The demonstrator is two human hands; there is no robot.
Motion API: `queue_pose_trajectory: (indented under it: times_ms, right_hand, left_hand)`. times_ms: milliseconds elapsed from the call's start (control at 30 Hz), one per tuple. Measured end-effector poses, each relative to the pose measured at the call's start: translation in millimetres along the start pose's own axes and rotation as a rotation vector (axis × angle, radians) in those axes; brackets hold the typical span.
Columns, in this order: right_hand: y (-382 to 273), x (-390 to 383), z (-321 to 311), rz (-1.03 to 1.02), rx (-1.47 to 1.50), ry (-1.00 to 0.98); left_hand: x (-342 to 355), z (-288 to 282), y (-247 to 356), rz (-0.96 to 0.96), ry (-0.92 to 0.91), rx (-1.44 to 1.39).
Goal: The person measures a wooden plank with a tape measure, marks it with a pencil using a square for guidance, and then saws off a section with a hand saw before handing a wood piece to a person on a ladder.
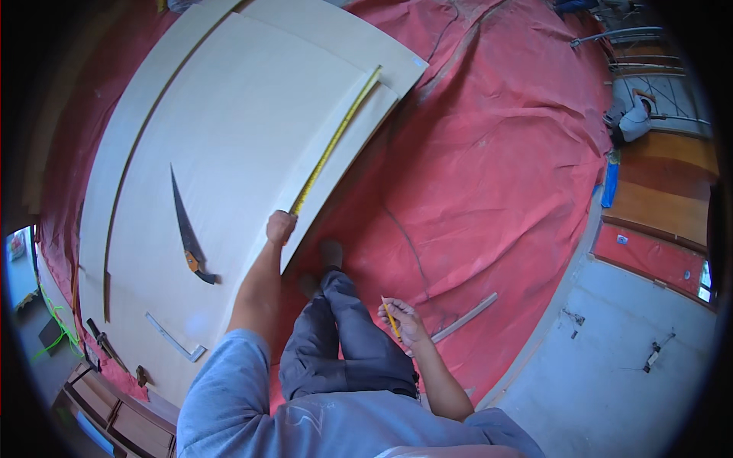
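Observation:
My left hand (281, 227) is closed around the case of a tape measure, which the fingers mostly hide. Its yellow blade (336, 140) runs out along the right part of a large pale board (229, 114), up to a step near the far edge. Between the fingers of my right hand (405, 320) is a yellow pencil (392, 319), held over the red sheet beside my legs. A handsaw (185, 229) with an orange and black handle lies on the board, left of my left hand. Nearer to me on the board rests a metal square (174, 338).
A wrinkled red sheet (489, 168) covers the floor, with a pale strip (464, 317) lying on it. A hammer (107, 343) is by the board's near left edge. At far right, another person (634, 120) bends near wooden panels (660, 183).

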State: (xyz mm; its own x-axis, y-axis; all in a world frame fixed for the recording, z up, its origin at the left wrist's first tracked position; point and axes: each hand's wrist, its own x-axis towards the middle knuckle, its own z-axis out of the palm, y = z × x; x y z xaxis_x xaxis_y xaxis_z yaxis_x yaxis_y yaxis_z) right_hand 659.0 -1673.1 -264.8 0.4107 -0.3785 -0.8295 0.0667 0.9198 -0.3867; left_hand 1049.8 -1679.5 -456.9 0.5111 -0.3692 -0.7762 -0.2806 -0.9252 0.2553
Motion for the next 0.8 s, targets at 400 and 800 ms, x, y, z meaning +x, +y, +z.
queue_pose_trajectory:
  times_ms: [400, 800]
  right_hand:
    - [-16.6, 28.7, 24.2, 0.048, 0.076, -0.066]
    - [-85.7, 228.9, 104.1, -0.42, -0.544, -0.555]
  left_hand:
    - [27.1, 13.5, -62.3, 0.07, 0.023, 0.067]
    - [26.6, 31.4, -97.4, 0.172, 0.17, -0.008]
